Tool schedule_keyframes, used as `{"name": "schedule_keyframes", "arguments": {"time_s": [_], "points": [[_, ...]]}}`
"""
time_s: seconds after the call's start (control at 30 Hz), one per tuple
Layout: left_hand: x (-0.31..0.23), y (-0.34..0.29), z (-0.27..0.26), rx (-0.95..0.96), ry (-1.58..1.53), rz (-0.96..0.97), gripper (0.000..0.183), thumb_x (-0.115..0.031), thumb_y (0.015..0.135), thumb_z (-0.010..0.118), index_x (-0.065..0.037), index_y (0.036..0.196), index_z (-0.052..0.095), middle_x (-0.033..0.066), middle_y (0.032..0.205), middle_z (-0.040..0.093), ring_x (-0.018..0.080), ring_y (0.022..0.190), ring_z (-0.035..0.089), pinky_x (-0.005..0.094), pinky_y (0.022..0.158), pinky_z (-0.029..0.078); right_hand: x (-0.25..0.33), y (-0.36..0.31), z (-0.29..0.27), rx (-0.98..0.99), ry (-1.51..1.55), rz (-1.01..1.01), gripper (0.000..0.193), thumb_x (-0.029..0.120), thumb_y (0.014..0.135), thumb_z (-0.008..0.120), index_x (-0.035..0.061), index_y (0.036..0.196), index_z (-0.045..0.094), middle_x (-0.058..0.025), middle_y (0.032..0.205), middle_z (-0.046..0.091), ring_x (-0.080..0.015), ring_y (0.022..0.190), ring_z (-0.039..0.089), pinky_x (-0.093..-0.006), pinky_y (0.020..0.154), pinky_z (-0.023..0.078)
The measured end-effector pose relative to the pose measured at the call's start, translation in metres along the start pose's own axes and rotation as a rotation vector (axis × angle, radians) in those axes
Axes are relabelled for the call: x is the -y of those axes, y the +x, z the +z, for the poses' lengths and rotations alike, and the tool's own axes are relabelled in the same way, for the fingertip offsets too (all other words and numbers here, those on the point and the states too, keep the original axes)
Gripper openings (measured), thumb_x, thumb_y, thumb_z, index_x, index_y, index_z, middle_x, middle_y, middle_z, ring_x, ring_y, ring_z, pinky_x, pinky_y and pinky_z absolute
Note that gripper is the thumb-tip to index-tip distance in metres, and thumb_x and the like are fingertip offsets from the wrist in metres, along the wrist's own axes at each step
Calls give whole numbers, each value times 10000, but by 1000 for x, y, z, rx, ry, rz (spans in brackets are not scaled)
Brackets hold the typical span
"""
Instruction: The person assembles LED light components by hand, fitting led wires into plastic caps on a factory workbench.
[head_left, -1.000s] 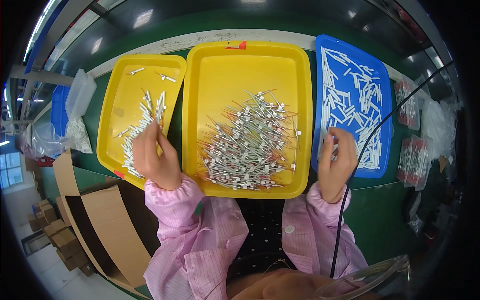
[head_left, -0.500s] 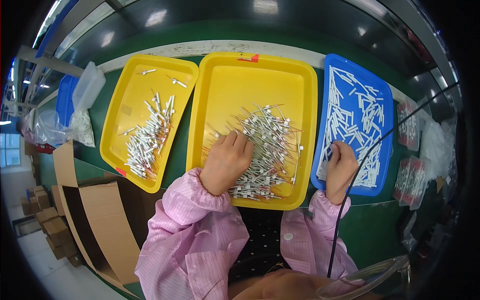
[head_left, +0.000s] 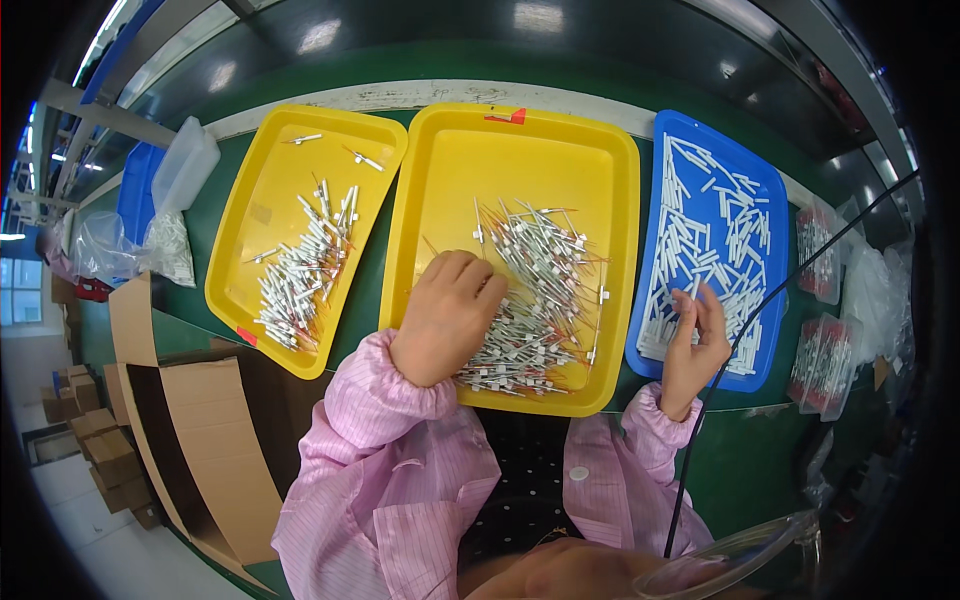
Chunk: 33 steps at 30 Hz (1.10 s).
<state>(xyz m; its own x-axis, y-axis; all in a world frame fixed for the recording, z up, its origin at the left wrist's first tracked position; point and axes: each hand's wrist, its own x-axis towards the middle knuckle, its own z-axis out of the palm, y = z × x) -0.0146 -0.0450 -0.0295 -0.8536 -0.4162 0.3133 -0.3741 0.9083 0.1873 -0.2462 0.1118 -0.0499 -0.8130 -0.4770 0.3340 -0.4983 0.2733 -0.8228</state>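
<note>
My left hand (head_left: pixel 450 318) is over the middle yellow tray (head_left: pixel 510 160), at the left edge of a heap of thin white parts with reddish wire leads (head_left: pixel 545 250). Its fingers curl down and are closed; the tips and anything between them are hidden. Over the near part of the blue tray (head_left: pixel 655 130), my right hand (head_left: pixel 697 345) pinches a short white tube (head_left: pixel 696 288) between thumb and fingertips. Many loose white tubes (head_left: pixel 745 225) lie scattered in that blue tray.
A second yellow tray (head_left: pixel 235 220) at the left holds more leaded parts (head_left: pixel 315 250). An open cardboard box (head_left: pixel 215 420) stands at the near left. Clear containers of parts (head_left: pixel 825 365) are at the right. A black cable (head_left: pixel 740 330) crosses the right side.
My right hand has lifted slightly and turned, its fingers now raised around a white tube. My left hand has shifted slightly toward me, and some parts at the heap's left edge have moved.
</note>
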Motion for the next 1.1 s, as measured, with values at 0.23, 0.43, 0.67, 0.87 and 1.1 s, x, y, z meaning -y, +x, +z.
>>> {"name": "schedule_keyframes", "arguments": {"time_s": [0.23, 0.43, 0.67, 0.87, 1.1], "points": [[-30, -14, -22, -357, -985, -533, 136, 99, 795, 644, 36, 915, 635, 146, 926, 656, 190, 747, 620, 264, 622, 482, 38, -22, 7, 326, 324, -61, 130, -37, 844, 661, -33, 966, 705, -103, 866, 654, -172, 772, 607, -264, 670, 472], [-51, -22, -19, -549, -1938, -602, 144, 25, 911, 590, 44, 1053, 578, 201, 973, 661, 205, 767, 662, 260, 694, 567, 62, -36, 17, 627, 659, -92, 112, -15, 814, 722, -21, 925, 721, -98, 868, 642, -165, 744, 598, -252, 649, 463], [-57, -22, -23, -585, -2018, -550, 154, 7, 905, 603, 47, 1053, 592, 239, 926, 677, 218, 684, 658, 270, 626, 530, 64, -38, 18, 672, 701, -113, 124, 5, 824, 727, -14, 946, 719, -92, 871, 644, -147, 744, 597, -245, 649, 463], [-58, -20, -17, -510, -1318, -361, 183, 55, 854, 616, 69, 1024, 681, 105, 830, 613, 182, 727, 553, 273, 655, 442, 61, -33, 14, 598, 757, -47, 130, -5, 833, 715, -22, 961, 720, -100, 898, 645, -163, 794, 604, -249, 687, 470], [-57, -17, -25, -378, -914, -152, 370, 151, 732, 614, 41, 1075, 697, 81, 781, 559, 197, 712, 527, 291, 656, 424, 65, -26, 8, 619, 772, -45, 149, -21, 821, 719, -19, 970, 728, -95, 906, 628, -161, 804, 604, -239, 677, 470]]}}
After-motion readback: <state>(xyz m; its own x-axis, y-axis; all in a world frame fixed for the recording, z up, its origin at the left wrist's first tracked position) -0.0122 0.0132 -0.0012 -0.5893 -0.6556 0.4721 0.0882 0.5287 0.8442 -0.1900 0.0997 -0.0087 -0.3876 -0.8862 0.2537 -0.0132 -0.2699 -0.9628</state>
